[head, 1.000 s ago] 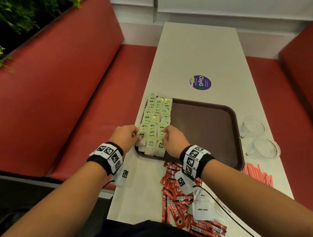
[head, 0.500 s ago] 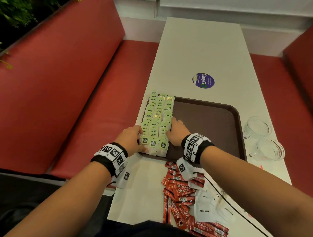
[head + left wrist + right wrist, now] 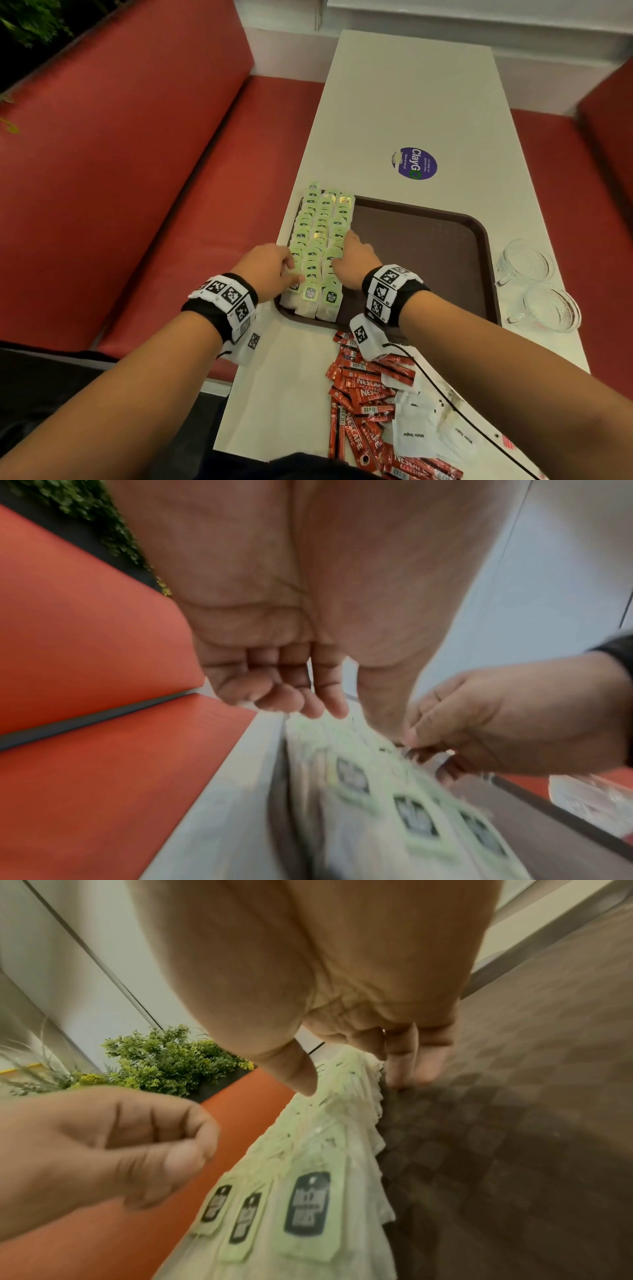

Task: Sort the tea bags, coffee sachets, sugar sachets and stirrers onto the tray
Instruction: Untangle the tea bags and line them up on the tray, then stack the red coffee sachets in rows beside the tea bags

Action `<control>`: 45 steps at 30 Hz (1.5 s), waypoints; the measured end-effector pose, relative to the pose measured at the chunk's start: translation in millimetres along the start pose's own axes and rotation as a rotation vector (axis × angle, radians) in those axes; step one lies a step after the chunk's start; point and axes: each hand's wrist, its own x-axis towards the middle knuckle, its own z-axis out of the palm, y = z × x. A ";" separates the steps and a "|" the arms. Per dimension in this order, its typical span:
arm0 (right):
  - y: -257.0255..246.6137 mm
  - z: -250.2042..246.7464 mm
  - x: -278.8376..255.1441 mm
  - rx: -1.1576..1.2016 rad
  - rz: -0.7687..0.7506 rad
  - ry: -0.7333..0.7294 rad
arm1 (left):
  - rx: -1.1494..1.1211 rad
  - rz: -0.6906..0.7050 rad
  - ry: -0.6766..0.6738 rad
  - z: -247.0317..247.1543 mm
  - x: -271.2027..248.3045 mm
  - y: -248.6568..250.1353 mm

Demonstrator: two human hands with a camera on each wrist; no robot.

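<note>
Squaring up the tea bags on the tray

Both hands flank the tea bags [image 3: 320, 246] filling the tray's [image 3: 428, 253] left side: the left hand [image 3: 270, 270], fingers loosely bent, and the right hand [image 3: 352, 263], fingers straight, press the rows' edges, gripping nothing. Next, likely, come the coffee sachets [image 3: 366, 407] and sugar sachets [image 3: 416, 426] lying nearer on the table [image 3: 407, 102].

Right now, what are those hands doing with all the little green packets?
A person is tidying tea bags into neat rows along the left side of a brown tray. The left hand touches the rows from one side; the right hand presses them from the other. Red coffee sachets and white sugar sachets wait on the table, not yet sorted.
</note>
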 end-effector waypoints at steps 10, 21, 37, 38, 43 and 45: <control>15.3 -14.7 15.2 0.203 -0.016 -0.012 | 0.101 -0.009 -0.008 -19.9 101.8 62.0; 17.5 -17.4 12.0 0.216 -0.085 -0.093 | 0.243 -0.003 -0.065 -15.4 132.9 74.1; 61.3 -40.0 -118.9 -0.127 -0.226 -0.003 | 0.163 0.452 -0.147 33.7 -33.2 92.1; 64.0 -36.2 -126.5 -0.149 -0.225 -0.018 | 0.198 0.459 -0.183 43.2 -38.9 93.4; 77.3 -6.2 -152.4 -0.202 -0.202 -0.047 | 0.286 0.478 -0.213 76.4 -54.9 100.1; 82.6 3.4 -157.3 -0.219 -0.206 -0.012 | 0.349 0.468 -0.195 83.5 -57.3 103.1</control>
